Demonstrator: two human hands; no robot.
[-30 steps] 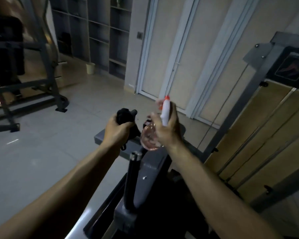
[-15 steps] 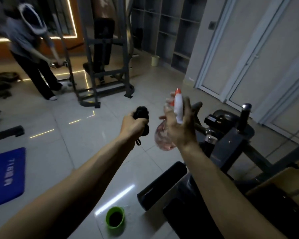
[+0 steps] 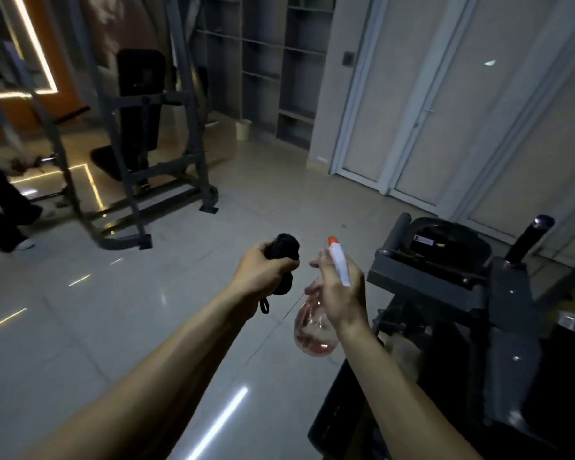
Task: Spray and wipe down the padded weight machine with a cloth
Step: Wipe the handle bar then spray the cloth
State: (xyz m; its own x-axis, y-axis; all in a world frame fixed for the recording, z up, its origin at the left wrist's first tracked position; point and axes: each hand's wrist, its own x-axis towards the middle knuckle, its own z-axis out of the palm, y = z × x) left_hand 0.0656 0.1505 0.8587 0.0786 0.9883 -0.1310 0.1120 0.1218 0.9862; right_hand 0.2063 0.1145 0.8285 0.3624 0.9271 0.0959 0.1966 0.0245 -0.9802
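My left hand (image 3: 263, 273) grips a bunched black cloth (image 3: 283, 249) out in front of me, above the tiled floor. My right hand (image 3: 341, 290) holds a clear spray bottle (image 3: 312, 330) with pinkish liquid, a white head and an orange nozzle (image 3: 332, 240), close to the right of the cloth. The nozzle points up and away. The dark grey weight machine (image 3: 445, 280) with its black pads and roller (image 3: 397, 232) stands to the right of both hands, apart from them.
A tall rack with a black padded bench (image 3: 140, 104) stands at the back left. A person's legs (image 3: 0, 210) show at the far left edge. Grey shelving (image 3: 279, 61), a small pale bin (image 3: 243, 129) and white doors (image 3: 445, 111) line the back wall.
The view has swung right and up a little. Both hands stay together with the cloth and the bottle; the green cup on the floor is out of view now.
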